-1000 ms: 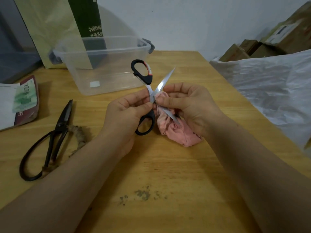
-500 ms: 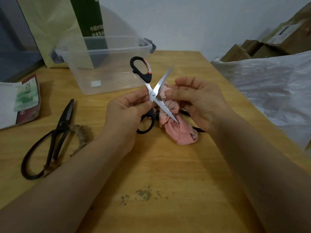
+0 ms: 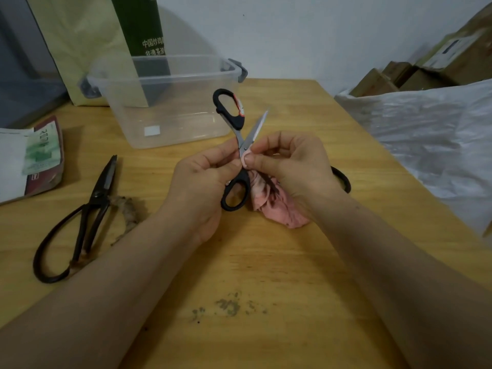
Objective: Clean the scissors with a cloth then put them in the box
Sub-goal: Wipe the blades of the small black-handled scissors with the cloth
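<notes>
Black-handled scissors (image 3: 237,121) are spread open above the wooden table (image 3: 266,275). My left hand (image 3: 199,182) grips them at the pivot and lower handle. My right hand (image 3: 287,166) pinches a fold of the pink cloth (image 3: 277,209) against one blade close to the pivot; the bulk of the cloth hangs under that hand onto the table. The clear plastic box (image 3: 165,102) stands open just behind the scissors. Old dark iron scissors (image 3: 87,209) lie shut on the table at the left.
A dark loop handle (image 3: 343,179) shows behind my right wrist. A booklet stack (image 3: 29,158) lies at the far left. A paper bag (image 3: 80,43) and green carton (image 3: 143,30) stand behind the box. White plastic sheeting (image 3: 431,139) and cardboard boxes (image 3: 426,67) lie beyond the table's right edge.
My right hand slid the cloth up the blade from its lower part to the pivot. The scissors stayed open in my left hand.
</notes>
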Motion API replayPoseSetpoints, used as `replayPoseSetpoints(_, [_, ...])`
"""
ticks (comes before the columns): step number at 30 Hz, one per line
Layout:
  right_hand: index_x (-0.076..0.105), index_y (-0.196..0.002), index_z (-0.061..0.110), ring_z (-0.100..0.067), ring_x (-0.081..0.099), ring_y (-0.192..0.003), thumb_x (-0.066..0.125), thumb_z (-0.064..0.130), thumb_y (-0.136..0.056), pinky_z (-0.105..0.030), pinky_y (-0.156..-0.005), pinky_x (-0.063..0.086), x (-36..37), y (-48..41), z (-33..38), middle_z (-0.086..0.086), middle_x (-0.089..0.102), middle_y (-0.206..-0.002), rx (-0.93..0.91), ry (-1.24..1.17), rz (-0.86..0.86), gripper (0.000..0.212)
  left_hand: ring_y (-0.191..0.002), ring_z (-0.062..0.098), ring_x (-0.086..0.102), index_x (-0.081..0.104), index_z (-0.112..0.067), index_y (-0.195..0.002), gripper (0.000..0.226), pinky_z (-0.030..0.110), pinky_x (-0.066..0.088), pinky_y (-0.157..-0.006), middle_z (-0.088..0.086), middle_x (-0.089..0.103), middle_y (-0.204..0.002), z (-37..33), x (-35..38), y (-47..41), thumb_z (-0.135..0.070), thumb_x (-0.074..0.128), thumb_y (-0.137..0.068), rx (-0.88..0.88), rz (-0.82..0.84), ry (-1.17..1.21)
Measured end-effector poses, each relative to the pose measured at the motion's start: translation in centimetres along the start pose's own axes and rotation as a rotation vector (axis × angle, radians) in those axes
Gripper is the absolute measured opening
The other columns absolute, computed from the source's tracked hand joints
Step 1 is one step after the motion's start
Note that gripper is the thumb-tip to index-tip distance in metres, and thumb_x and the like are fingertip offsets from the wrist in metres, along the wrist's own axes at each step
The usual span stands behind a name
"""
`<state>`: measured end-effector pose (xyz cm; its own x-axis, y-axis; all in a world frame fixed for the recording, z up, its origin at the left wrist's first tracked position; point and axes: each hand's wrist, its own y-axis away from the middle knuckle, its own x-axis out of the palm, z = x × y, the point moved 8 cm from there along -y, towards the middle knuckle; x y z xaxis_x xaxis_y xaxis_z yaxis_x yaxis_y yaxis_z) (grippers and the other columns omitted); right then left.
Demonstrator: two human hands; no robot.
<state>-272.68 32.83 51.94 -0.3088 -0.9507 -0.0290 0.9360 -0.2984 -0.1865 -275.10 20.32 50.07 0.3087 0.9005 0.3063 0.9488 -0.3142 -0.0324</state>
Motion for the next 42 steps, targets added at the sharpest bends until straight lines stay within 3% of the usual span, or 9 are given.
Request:
replayPoseSetpoints(9, [0.062,-0.074,0.016,-0.011,0.069,-0.067,0.07,0.001,-0.081,-0.025,-0.065,0.056,-0.3,-0.3,-0.2,-0.001,0.069,-0.07,0.0,0.025,-0.112,0.019,-0.076,0.01,0.068,0.066,-0.012,-0.1,0.03,0.017,0.052,-0.059,-0.001,0.072,-0.083,0.1,0.0,0.0,0.011,0.056,-0.084,0.015,-0.043,-0.006])
replayPoseSetpoints(13, [0.059,-0.078,0.01,-0.017,0.068,-0.065,0.076,-0.001,-0.073,-0.03,-0.062,0.057,-0.3,0.0,-0.5,-0.009,0.069,-0.075,0.114,-0.155,-0.045,0.021,-0.077,0.01,0.069,0.067,-0.018,-0.09,0.033,0.021,0.056,-0.068,-0.005,0.073,-0.077,-0.1,0.0,-0.1,0.012,0.055,-0.084,0.038,-0.047,-0.013])
replayPoseSetpoints(15, [0.057,-0.076,0.009,-0.016,0.067,-0.063,0.078,-0.004,-0.069,-0.024,-0.057,0.055,-0.2,0.3,-0.3,-0.01,0.068,-0.074,0.106,-0.113,-0.004,0.026,-0.078,0.009,0.069,0.067,-0.021,-0.086,0.036,0.019,0.055,-0.068,-0.007,0.073,-0.077,-0.2,0.0,0.1,0.013,0.055,-0.084,0.059,-0.031,-0.048])
replayPoseSetpoints(18, [0.054,-0.071,0.01,-0.023,0.068,-0.072,0.078,-0.006,-0.067,-0.032,-0.065,0.059,-0.1,0.4,-0.1,-0.012,0.065,-0.074,0.064,-0.025,-0.015,0.029,-0.085,0.012,0.07,0.067,-0.02,-0.093,0.038,0.02,0.055,-0.072,-0.004,0.074,-0.084,-0.2,0.3,0.4,0.014,0.054,-0.085,0.071,-0.01,-0.073])
replayPoseSetpoints(23, [0.046,-0.067,0.01,-0.023,0.067,-0.066,0.07,-0.013,-0.073,-0.03,-0.059,0.057,-0.2,0.1,-0.3,-0.018,0.066,-0.077,0.122,-0.216,-0.039,0.034,-0.063,0.005,0.067,0.066,-0.012,-0.093,0.033,0.017,0.05,-0.054,-0.008,0.07,-0.068,-0.7,0.7,0.5,0.015,0.05,-0.085,0.049,0.002,-0.016])
replayPoseSetpoints(25, [0.046,-0.071,0.01,-0.022,0.065,-0.063,0.067,-0.013,-0.076,-0.027,-0.055,0.056,-0.2,0.0,-0.8,-0.016,0.064,-0.077,0.175,-0.301,-0.055,0.032,-0.067,0.008,0.067,0.067,-0.01,-0.097,0.033,0.019,0.051,-0.056,-0.003,0.071,-0.073,-0.6,0.8,0.4,0.015,0.05,-0.085,0.033,-0.003,-0.002])
replayPoseSetpoints(31, [0.056,-0.093,0.008,-0.024,0.067,-0.081,0.072,-0.006,-0.074,-0.036,-0.079,0.057,-0.9,-0.3,-1.4,-0.01,0.069,-0.081,0.236,-0.314,-0.046,0.028,-0.07,0.01,0.067,0.068,-0.014,-0.096,0.034,0.023,0.056,-0.063,-0.004,0.071,-0.073,-0.2,-0.1,0.0,0.014,0.052,-0.084,0.021,-0.043,-0.014])
replayPoseSetpoints(36, [0.057,-0.089,0.004,-0.015,0.068,-0.058,0.073,-0.011,-0.07,-0.022,-0.052,0.054,-0.4,0.5,-0.4,-0.012,0.068,-0.074,0.166,-0.254,-0.042,0.029,-0.064,0.007,0.068,0.066,-0.012,-0.096,0.032,0.018,0.05,-0.052,-0.006,0.072,-0.071,-0.3,0.4,0.3,0.013,0.051,-0.086,0.005,-0.025,0.0])
replayPoseSetpoints(42, [0.064,-0.09,0.01,-0.014,0.069,-0.065,0.072,-0.004,-0.077,-0.023,-0.057,0.055,-3.3,-0.4,-1.5,-0.009,0.07,-0.079,0.228,-0.293,-0.253,0.02,-0.071,0.001,0.065,0.066,-0.02,-0.095,0.036,0.021,0.056,-0.07,-0.013,0.069,-0.073,-2.7,-1.0,0.3,0.012,0.052,-0.086,0.188,-0.153,-0.098])
